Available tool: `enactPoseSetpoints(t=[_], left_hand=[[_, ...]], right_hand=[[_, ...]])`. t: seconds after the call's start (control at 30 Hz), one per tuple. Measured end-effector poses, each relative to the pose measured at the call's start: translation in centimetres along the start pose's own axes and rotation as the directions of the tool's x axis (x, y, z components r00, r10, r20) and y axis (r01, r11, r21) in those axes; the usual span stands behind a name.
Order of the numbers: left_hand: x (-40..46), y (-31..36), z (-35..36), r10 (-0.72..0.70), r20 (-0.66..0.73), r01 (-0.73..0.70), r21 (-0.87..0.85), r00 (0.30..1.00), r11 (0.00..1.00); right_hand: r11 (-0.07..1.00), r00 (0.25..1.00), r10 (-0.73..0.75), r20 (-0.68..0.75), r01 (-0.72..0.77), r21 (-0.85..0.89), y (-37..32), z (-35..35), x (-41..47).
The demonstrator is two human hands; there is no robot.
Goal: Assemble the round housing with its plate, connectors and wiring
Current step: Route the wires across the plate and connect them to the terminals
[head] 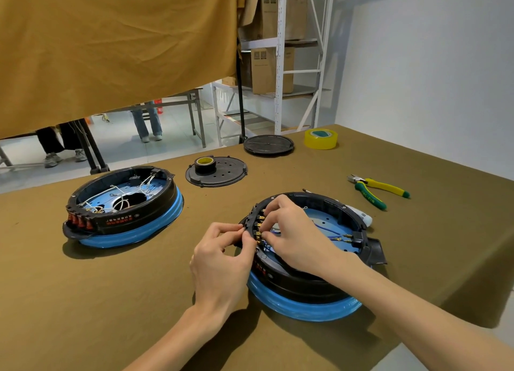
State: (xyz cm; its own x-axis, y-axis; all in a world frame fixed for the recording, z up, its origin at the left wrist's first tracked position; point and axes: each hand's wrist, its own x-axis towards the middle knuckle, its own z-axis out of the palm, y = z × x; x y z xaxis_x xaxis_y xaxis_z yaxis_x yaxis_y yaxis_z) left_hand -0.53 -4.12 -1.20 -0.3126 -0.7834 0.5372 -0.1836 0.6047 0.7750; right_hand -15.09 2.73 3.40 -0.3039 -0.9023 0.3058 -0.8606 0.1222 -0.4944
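Observation:
A round black housing (pixel 311 284) on a blue ring sits in front of me, with a blue plate (pixel 325 223) inside and blue wires (pixel 331 233). Brass connectors (pixel 260 226) line the inside of its left wall. My left hand (pixel 222 259) pinches that wall from outside. My right hand (pixel 289 231) reaches inside, and its fingertips pinch at the brass connectors. A second housing (pixel 122 206) with white wires and red switches stands to the left.
A black perforated plate (pixel 219 173) carries a roll of black tape (pixel 205 165). Behind it lies a black round cover (pixel 269 144) and a roll of yellow tape (pixel 320 139). Yellow-green pliers (pixel 375 190) lie to the right. A white object (pixel 364 217) peeks behind the housing.

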Motion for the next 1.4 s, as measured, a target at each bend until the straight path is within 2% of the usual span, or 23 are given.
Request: enactPoseSetpoints(t=[0.23,0.6,1.0,1.17,1.23,1.4], left_hand=[[0.4,-0.2,0.0,-0.001,0.013,0.001,-0.012,1.0,1.0],[0.0,-0.1,-0.1,0.009,0.011,-0.009,-0.018,1.0,1.0],[0.3,-0.1,-0.2,0.032,0.019,-0.032,0.019,0.999,0.999],[1.2,0.5,-0.4,-0.002,0.133,-0.008,0.072,0.991,0.997],[1.9,0.6,-0.1,-0.024,0.222,0.005,0.086,0.975,0.996],[4.1,2.1,0.7,-0.114,0.518,0.033,0.164,0.848,0.986]], right_hand=[[0.998,1.0,0.016,-0.005,-0.016,0.06,0.0,-0.4,-0.2],[1.0,1.0,-0.014,-0.002,0.014,0.017,-0.1,-0.1,0.1],[0.998,0.999,-0.045,-0.013,0.045,0.044,0.6,-0.1,0.1],[0.994,0.999,-0.007,-0.038,0.011,0.109,1.3,-2.0,-0.1],[0.995,0.998,0.026,-0.054,-0.02,0.102,2.0,-3.3,-0.1],[0.995,0.996,0.089,0.029,-0.087,-0.05,3.3,-4.3,0.0]])
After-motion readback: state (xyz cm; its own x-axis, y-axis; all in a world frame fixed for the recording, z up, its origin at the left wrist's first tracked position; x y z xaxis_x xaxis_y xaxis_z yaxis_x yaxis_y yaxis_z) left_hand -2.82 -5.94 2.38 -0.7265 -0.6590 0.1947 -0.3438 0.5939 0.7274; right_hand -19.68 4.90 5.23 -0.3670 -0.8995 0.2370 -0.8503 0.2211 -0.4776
